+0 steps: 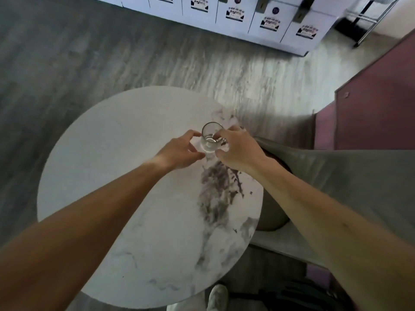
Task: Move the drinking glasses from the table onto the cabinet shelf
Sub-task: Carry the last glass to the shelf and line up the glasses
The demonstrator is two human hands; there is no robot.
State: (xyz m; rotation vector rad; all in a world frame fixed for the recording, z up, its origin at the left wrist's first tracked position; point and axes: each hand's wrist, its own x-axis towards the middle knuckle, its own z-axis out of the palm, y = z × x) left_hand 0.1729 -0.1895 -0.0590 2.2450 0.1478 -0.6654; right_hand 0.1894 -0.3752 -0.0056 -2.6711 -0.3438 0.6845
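One clear drinking glass point(211, 138) stands upright on the round white marble table point(125, 176), near its far right edge. My right hand point(238, 151) is wrapped around the glass from the right, fingers on its side. My left hand point(182, 151) sits just left of the glass with fingers curled and apart; whether its fingertips touch the glass is unclear. No other glasses show on the table. A cabinet shelf is not visible from this angle.
A pink-purple cabinet point(377, 113) stands to the right of the table. White lockers with labels point(269, 21) line the far wall. A grey-cushioned chair point(336, 176) is beside the table on the right. My shoe point(216, 297) shows below the table edge.
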